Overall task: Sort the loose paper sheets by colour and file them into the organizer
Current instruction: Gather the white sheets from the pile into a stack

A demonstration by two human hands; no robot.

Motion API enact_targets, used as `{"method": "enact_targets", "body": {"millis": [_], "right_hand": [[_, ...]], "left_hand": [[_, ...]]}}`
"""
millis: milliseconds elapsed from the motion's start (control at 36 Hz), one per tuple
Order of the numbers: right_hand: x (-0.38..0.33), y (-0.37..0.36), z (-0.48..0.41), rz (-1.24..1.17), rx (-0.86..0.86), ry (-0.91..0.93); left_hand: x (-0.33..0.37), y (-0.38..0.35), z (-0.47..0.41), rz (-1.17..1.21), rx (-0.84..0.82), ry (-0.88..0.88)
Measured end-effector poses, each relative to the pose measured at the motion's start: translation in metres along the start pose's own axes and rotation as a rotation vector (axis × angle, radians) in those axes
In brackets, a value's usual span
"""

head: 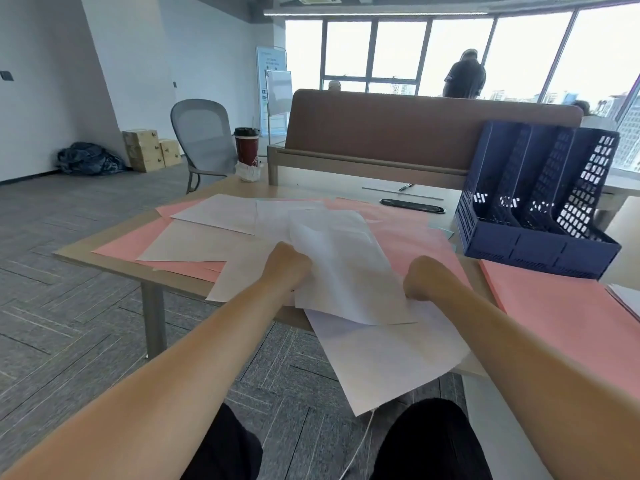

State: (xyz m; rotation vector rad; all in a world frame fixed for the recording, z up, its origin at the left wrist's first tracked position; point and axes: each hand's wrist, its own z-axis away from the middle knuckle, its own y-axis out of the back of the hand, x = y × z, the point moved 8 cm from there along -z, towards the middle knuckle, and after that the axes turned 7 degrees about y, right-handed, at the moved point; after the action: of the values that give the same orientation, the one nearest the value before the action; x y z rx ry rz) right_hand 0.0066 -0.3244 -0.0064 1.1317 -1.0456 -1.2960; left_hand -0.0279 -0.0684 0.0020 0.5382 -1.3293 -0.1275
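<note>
White sheets (346, 265), a small bundle, sit at frame centre, and we see them caught between both hands. The left hand (287, 268) is on the bundle's left edge, with its fingers curled in and gripping the paper. The right hand (424, 278) is on the right edge, closed like a fist round it; its fingertips are hidden from us. The bundle runs up and away from the hands toward the middle of the frame.

Under it a larger white sheet (388, 358) hangs past the near edge of the surface (304, 187), below the right wrist. We cannot tell which hand holds it.

Loose pink sheets (408, 233) are spread flat on the surface behind and to the left of the hands, with more pale sheets (221, 213) overlapping them at centre left.

A neat pink stack (561, 313) lies at the right of the frame, right of the right forearm. It is just in front of the blue organizer (533, 202), which stands upright at upper right, well apart from both hands.

A red cup (246, 147) is at the far left corner of the surface.
</note>
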Motion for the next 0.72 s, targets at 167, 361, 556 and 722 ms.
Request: {"method": "enact_targets", "body": {"millis": [167,361,556,722], "right_hand": [[0.012,0.011,0.002,-0.240,0.127,-0.035],[0.024,0.007,-0.005,-0.714,0.260,-0.099],[-0.003,0.007,-0.009,-0.896,0.247,-0.022],[-0.015,0.005,-0.021,-0.665,0.234,0.051]], "left_hand": [[-0.003,0.005,-0.002,0.063,0.022,0.050],[-0.006,0.003,-0.003,-0.010,-0.009,0.040],[-0.004,-0.004,0.000,-0.228,0.006,0.022],[-0.006,-0.003,-0.013,0.035,-0.037,0.114]]}}
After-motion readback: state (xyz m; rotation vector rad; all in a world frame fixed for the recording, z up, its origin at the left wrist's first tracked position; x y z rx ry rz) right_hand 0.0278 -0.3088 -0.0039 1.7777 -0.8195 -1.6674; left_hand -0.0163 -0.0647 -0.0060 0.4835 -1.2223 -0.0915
